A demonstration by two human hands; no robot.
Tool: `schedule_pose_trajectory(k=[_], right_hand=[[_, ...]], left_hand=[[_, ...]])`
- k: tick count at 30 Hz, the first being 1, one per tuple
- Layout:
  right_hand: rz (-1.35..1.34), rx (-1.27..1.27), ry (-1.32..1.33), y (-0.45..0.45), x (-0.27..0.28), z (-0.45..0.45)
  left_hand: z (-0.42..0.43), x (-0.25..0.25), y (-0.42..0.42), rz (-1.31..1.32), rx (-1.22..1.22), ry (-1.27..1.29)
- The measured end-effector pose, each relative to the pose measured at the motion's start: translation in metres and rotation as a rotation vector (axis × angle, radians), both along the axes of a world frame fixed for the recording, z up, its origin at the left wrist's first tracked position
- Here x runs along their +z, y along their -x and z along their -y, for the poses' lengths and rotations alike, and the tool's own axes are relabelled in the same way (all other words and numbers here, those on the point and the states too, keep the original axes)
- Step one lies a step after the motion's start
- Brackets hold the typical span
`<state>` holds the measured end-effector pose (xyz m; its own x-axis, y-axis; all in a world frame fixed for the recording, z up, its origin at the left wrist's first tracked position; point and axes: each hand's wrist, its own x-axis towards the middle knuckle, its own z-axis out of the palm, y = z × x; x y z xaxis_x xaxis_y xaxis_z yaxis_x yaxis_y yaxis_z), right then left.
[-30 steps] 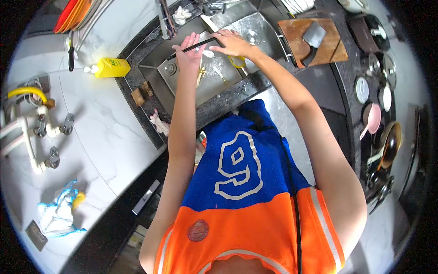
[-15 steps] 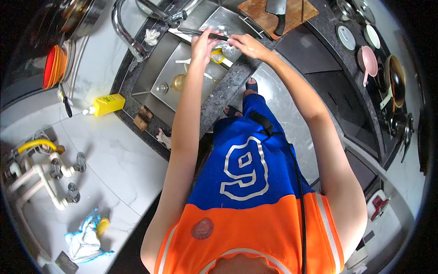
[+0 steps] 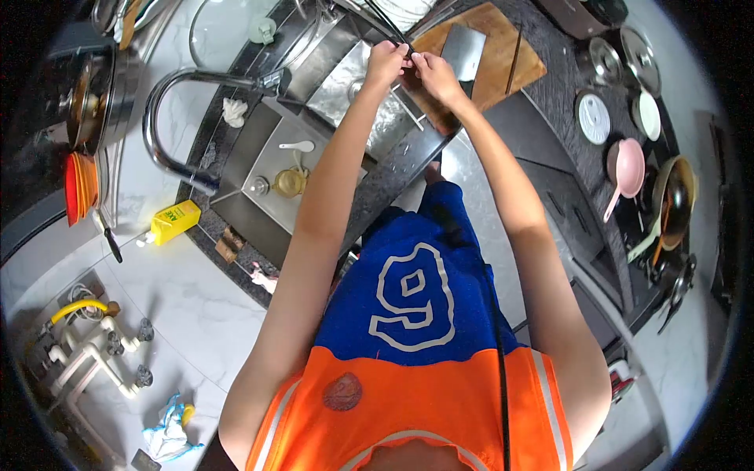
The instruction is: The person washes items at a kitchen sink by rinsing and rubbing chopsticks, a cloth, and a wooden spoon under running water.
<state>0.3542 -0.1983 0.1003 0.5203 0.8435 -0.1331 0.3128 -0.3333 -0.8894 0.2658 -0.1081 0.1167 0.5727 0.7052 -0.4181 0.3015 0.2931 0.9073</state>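
Note:
My left hand (image 3: 388, 64) and my right hand (image 3: 435, 77) are close together above the far end of the sink (image 3: 330, 98). Between their closed fingers they both grip the near end of dark chopsticks (image 3: 386, 17), which point up and away to the left. Just under my right hand lies the wooden cutting board (image 3: 491, 39), with a cleaver (image 3: 463, 51) on it. In the nearer basin sit a yellowish glass cup (image 3: 290, 182) and a white spoon (image 3: 297, 146).
A chrome faucet (image 3: 149, 118) arches over the sink's left side. On the counter stand a yellow detergent bottle (image 3: 174, 221) and a crumpled white cloth (image 3: 234, 112). To the right are a pink pan (image 3: 626, 167), a larger pan (image 3: 677, 200) and several lids.
Both hands have moved away from me and drawn together, off the basin toward the cutting board. The chopsticks have swung from lying crosswise to pointing away. The view has shifted too.

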Motion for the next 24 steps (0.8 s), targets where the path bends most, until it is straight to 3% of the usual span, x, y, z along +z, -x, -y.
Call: schedule_pose_trajectory(k=[1,3,6,10,12,14,20,24], right_hand=[[0.045,0.010,0.002,-0.002,0.002,-0.001],[0.088,0.068,-0.014,-0.020,-0.008,-0.026],[0.188,0.148,0.131,-0.035,-0.004,-0.047],[0.243,0.337,0.158,-0.048,-0.019,-0.070],[0.269,0.374,0.181,-0.051,-0.013,-0.074],[0.329,0.445,0.125,-0.049,-0.023,-0.083],[0.601,0.350,0.247,-0.039,-0.006,-0.103],[0.803,0.386,0.260,-0.038,-0.018,-0.109]], left_hand=[[0.001,0.000,-0.004,0.017,-0.007,0.009],[-0.035,-0.052,-0.026,-0.130,-0.003,-0.210],[-0.054,-0.066,-0.036,-0.257,0.019,-0.354],[-0.058,-0.026,-0.044,-0.481,0.052,-0.319],[-0.058,-0.031,-0.047,-0.438,0.095,-0.281],[-0.067,-0.039,-0.050,-0.711,0.081,-0.606],[-0.083,-0.047,-0.049,-0.731,0.077,-0.825],[-0.080,-0.041,-0.042,-0.694,0.152,-0.609]])
